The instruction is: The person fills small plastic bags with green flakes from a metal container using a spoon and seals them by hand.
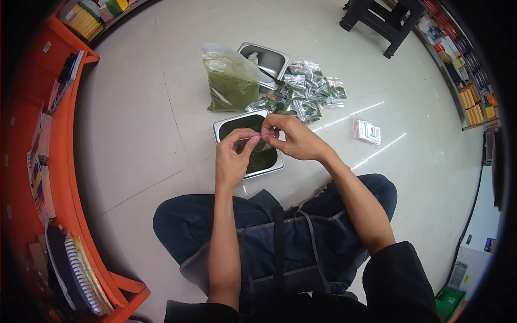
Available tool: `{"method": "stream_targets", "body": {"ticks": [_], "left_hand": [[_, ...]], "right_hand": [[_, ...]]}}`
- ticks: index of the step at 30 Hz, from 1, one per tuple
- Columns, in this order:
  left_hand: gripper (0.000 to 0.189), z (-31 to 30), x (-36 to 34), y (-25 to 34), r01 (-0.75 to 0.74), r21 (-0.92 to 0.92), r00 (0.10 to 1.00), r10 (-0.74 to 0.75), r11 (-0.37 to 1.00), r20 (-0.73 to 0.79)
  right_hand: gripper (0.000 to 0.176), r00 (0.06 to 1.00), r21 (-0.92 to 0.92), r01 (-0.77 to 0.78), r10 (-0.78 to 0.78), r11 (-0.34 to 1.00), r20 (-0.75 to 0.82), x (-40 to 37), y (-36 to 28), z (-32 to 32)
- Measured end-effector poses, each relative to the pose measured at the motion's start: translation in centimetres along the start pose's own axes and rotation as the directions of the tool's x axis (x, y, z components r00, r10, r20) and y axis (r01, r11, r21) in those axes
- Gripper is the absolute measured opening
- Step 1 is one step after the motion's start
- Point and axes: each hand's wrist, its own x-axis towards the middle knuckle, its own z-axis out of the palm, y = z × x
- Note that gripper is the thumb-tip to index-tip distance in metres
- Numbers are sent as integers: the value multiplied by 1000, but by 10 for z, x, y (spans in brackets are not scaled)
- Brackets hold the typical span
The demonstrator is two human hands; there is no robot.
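My left hand (232, 159) and my right hand (296, 139) meet over the near metal tray (265, 173), each in a pinch. Between their fingertips is the top edge of a small clear zip bag (262, 146), with a thin pinkish line along it. The bag's lower part hangs above the tray and is hard to make out. Dark green powder (264, 161) lies in the tray. Just behind stands a large clear bag (230, 83) of green powder. Several small filled zip bags (315, 89) lie in a heap beyond my right hand.
A second metal tray (274, 58) with a black-handled utensil (271, 77) stands behind. A pack of small bags (368, 132) lies on the tiled floor to the right. Orange shelving (81, 134) lines the left, a black stool (385, 21) stands far right, and stocked shelves (458, 70) line the right.
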Motion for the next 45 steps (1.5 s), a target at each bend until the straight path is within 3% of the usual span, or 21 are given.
{"method": "stream_targets", "body": {"ticks": [1, 5, 10, 20, 25, 30, 35, 37, 41, 45], "left_hand": [[13, -2, 0, -2, -2, 79, 1000, 1, 997, 7], [14, -3, 1, -4, 1, 65, 999, 3, 998, -50], [12, -3, 0, -1, 22, -136, 997, -32, 990, -71], [13, 1, -2, 10, 77, -209, 996, -84, 975, -25], [11, 0, -1, 9, 10, -16, 1000, -10, 1000, -12], [8, -3, -1, 9, -30, -2, 1000, 30, 1000, 1], [12, -4, -1, 8, -31, 15, 999, 31, 999, 9], [14, -2, -1, 8, 25, -101, 1000, -26, 995, -9], [16, 0, -1, 8, -1, -136, 1000, -2, 991, -17], [13, -3, -1, 9, 7, 23, 999, -6, 1000, -46]], "right_hand": [[14, 1000, -1, -25, 25, 1000, 0, 0, -2, -2], [11, 998, 11, -69, 69, 998, -3, 1, -5, -9], [13, 997, 59, -77, 79, 995, -26, 0, 1, -10], [14, 997, 125, -2, 12, 992, -76, 2, -1, -6], [10, 998, 151, -62, 63, 987, -3, 1, -5, -7], [10, 994, 222, -106, 108, 969, 4, 1, -4, -7], [11, 999, 220, -26, 34, 975, -34, 1, -2, -8], [9, 998, 246, -55, 62, 968, -24, 1, -2, -9], [6, 991, 366, -120, 133, 923, -12, 1, 1, -11], [7, 989, 328, -141, 146, 934, 12, 1, 2, -9]]}}
